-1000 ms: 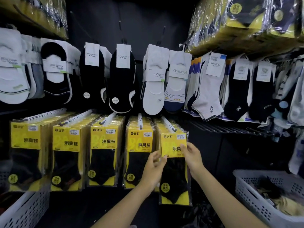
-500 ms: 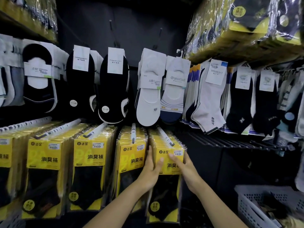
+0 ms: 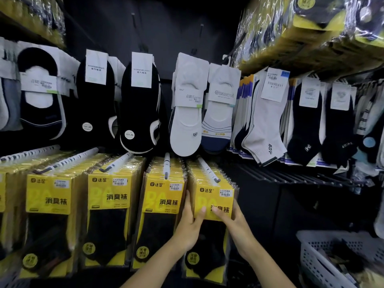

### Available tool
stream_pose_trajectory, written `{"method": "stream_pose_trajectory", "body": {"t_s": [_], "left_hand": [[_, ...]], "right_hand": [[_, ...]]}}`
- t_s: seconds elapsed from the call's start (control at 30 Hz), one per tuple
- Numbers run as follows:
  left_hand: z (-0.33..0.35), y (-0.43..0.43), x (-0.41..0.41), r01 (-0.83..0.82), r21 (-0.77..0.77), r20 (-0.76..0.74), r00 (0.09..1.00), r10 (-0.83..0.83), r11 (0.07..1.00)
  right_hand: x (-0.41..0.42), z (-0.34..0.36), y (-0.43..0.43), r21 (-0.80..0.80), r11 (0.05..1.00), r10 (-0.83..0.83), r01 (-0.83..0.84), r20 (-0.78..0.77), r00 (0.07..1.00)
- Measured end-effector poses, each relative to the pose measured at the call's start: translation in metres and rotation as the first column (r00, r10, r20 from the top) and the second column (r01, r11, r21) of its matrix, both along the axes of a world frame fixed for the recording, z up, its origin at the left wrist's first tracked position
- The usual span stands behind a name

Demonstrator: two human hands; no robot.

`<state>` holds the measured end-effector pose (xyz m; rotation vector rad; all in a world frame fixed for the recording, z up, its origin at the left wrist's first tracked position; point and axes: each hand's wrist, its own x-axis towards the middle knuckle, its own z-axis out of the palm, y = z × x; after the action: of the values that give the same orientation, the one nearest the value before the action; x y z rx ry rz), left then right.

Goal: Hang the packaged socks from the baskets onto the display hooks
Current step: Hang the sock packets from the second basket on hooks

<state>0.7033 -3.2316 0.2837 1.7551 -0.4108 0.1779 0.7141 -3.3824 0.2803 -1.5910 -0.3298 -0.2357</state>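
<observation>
On the far left, yellow packs (image 3: 48,194) of dark socks hang in rows on long white hooks. Above them hang black socks (image 3: 139,109), and next to those some white socks (image 3: 186,129).

My left hand (image 3: 188,227) holds the left edge of the front pack (image 3: 215,197). My thumb lies on the yellow front. My fingers (image 3: 188,197) go into the gap between this row and the row beside it, so my left hand pinches the pack.

The pack is at the front of the last row on the right. The tip of its hook (image 3: 208,170) pokes out just above the top of the pack.

My right hand (image 3: 234,221) holds the right edge of the same pack. Its thumb presses on the front, and its fingers curl round the side.

Higher up on the right hangs a grey sock (image 3: 266,125). Low in the right corner is a white basket (image 3: 311,252) with dark things inside it, well apart from my hands.
</observation>
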Motion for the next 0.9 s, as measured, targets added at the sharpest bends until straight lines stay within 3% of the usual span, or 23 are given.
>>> {"method": "stream_pose_trajectory", "body": {"t_s": [0.3,0.4,0.47,0.53,0.63,0.77,0.9], "left_hand": [[0.002,-0.006,-0.027,-0.068,-0.034,0.013,0.998,0.068,0.997],[-0.004,0.007,-0.054,-0.057,-0.034,0.069,0.996,0.059,0.998],[0.000,0.025,-0.069,-0.143,-0.059,0.151,0.977,0.150,0.988],[0.006,0.047,-0.073,-0.293,-0.094,0.237,0.921,0.308,0.951],[0.015,0.074,-0.067,-0.404,-0.148,0.241,0.871,0.429,0.903],[0.018,0.093,-0.049,-0.427,-0.038,0.212,0.880,0.425,0.903],[0.016,0.099,-0.029,-0.397,0.036,0.164,0.908,0.387,0.917]], "right_hand": [[-0.016,0.010,0.000,-0.021,0.990,-0.141,0.142,0.011,0.990],[-0.036,0.016,-0.004,-0.046,0.937,-0.336,0.346,0.142,0.931],[-0.050,0.021,-0.001,-0.015,0.906,-0.409,0.424,0.238,0.881],[-0.060,0.026,0.012,-0.031,0.920,-0.370,0.392,0.264,0.891],[-0.070,0.032,0.044,-0.140,0.961,-0.204,0.238,0.218,0.954],[-0.060,0.033,0.088,-0.156,0.987,-0.028,0.035,0.048,0.998],[-0.038,0.033,0.116,-0.052,0.999,0.006,-0.013,-0.126,0.992]]}}
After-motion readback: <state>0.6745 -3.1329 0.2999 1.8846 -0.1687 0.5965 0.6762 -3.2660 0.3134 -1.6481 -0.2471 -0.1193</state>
